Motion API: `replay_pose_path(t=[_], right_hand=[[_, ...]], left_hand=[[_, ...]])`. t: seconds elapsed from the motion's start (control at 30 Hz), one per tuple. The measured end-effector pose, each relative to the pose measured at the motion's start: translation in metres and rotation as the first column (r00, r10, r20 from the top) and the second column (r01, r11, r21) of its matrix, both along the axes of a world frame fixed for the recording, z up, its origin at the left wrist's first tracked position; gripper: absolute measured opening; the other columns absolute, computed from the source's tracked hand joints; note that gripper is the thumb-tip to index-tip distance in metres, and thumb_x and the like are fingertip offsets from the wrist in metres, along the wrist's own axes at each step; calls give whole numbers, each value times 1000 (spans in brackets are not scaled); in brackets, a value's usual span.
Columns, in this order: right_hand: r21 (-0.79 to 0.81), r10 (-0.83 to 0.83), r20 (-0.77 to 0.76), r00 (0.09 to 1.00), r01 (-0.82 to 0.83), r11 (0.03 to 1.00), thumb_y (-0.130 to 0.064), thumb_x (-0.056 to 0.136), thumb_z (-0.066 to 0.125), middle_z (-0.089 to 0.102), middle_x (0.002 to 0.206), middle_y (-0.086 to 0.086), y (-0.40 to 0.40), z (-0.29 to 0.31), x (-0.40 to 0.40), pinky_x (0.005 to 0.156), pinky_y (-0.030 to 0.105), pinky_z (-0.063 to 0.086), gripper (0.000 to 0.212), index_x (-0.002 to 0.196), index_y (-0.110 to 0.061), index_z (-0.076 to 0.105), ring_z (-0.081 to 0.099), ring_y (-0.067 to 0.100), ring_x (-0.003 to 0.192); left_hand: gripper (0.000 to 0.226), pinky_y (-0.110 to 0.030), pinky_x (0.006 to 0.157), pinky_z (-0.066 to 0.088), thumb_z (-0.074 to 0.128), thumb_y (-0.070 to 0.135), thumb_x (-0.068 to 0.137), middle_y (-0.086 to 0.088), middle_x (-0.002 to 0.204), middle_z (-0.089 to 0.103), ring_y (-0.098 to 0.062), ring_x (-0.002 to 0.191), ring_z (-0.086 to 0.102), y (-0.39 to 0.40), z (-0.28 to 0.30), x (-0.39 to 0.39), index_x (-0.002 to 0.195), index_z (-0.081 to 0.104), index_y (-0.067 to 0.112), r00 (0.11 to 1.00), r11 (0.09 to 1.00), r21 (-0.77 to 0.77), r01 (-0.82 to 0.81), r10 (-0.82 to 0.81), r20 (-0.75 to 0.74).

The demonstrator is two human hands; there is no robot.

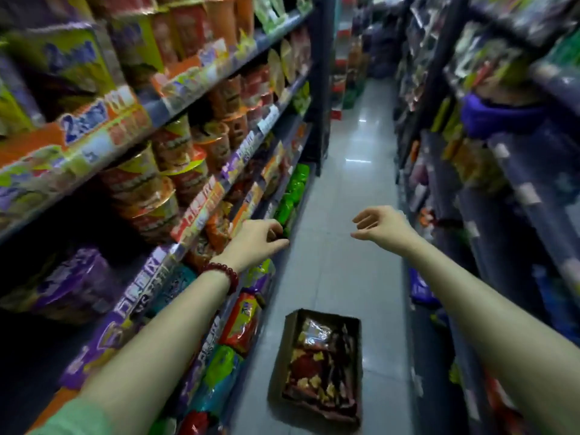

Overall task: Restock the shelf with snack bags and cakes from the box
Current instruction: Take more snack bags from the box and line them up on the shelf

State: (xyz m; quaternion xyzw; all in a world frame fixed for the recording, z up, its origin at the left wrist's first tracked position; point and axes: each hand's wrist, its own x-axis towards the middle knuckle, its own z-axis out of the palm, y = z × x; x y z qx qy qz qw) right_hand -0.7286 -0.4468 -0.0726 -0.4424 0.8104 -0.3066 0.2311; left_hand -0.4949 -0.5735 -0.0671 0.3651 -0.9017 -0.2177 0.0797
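My left hand (257,243) and right hand (381,226) reach forward, apart and empty, fingers loosely curled, over the box (320,365) of snack bags (317,372) on the floor (351,183).

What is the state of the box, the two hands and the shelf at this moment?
box: open on the floor, snack bags inside.
left hand: at the shelf edge, fingers curled; whether it holds anything cannot be told.
right hand: empty, open, raised over the aisle.
shelf: full of goods.
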Motion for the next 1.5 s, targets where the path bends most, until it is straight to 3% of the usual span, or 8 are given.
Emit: replay_pose_path(t=[0.17, 0.43, 0.63, 0.77, 0.93, 1.13, 1.33, 1.5], right_hand=[[85, -174, 71, 982, 168, 982, -15, 74, 79, 70, 89, 8, 18, -90, -22, 81, 28, 50, 28, 100, -9, 70, 66, 19, 86], [158, -305, 201, 931, 276, 948, -14, 76, 78, 67, 95, 10, 30, -276, -35, 79, 30, 52, 32, 105, -6, 67, 64, 20, 86], [160, -325, 249, 912, 293, 943, -16, 79, 75, 65, 95, 8, 23, -427, -31, 75, 29, 49, 31, 107, -7, 66, 63, 21, 87], [151, -327, 242, 913, 298, 943, -18, 78, 76, 66, 91, 8, 20, -527, -27, 88, 42, 53, 29, 104, -8, 67, 65, 25, 90], [138, -335, 203, 920, 312, 940, -21, 78, 77, 65, 91, 0, 18, -629, -23, 92, 39, 51, 32, 106, -10, 68, 65, 20, 93], [81, -345, 132, 929, 337, 938, -25, 81, 74, 64, 102, -1, 20, -717, -16, 80, 18, 40, 35, 114, -14, 64, 58, 11, 95], [-22, -373, 69, 925, 376, 927, -25, 83, 72, 65, 117, 2, 24, -773, -14, 88, 22, 42, 41, 121, -15, 60, 58, 15, 110], [-76, -414, 120, 902, 425, 902, -21, 83, 72, 60, 117, -4, 26, -793, -5, 87, 18, 38, 49, 128, -18, 53, 51, 5, 104]], left_hand=[[34, -26, 84, 46, 68, 34, 84, -8, 101, 69, -21, 95, 65, -23, -84, -50, 110, 66, 11, 994, 990, 92, 103, -105, 18], [38, -29, 88, 45, 66, 33, 86, -9, 114, 65, -21, 102, 61, -24, -266, -87, 119, 62, 13, 981, 966, 193, 172, -186, 58], [39, -29, 90, 44, 64, 31, 88, -10, 119, 63, -22, 107, 59, -26, -414, -90, 122, 60, 12, 987, 954, 270, 128, -149, 56], [37, -31, 91, 47, 64, 30, 88, -9, 116, 65, -22, 105, 61, -27, -513, -86, 121, 61, 12, 990, 944, 310, 110, -132, 52], [39, -36, 91, 50, 64, 35, 87, -7, 111, 67, -21, 102, 61, -27, -624, -83, 119, 62, 13, 991, 941, 324, 101, -125, 55], [41, -30, 90, 47, 63, 36, 88, -5, 119, 65, -18, 109, 59, -23, -725, -80, 122, 60, 13, 992, 935, 346, 77, -108, 70], [47, -28, 90, 45, 62, 39, 89, -4, 130, 58, -19, 116, 55, -13, -795, -79, 128, 55, 14, 996, 936, 348, 54, -77, 51], [46, -25, 89, 41, 61, 37, 90, -6, 128, 57, -20, 116, 54, -2, -824, -69, 129, 53, 15, 1000, 934, 357, -21, 24, -4]])
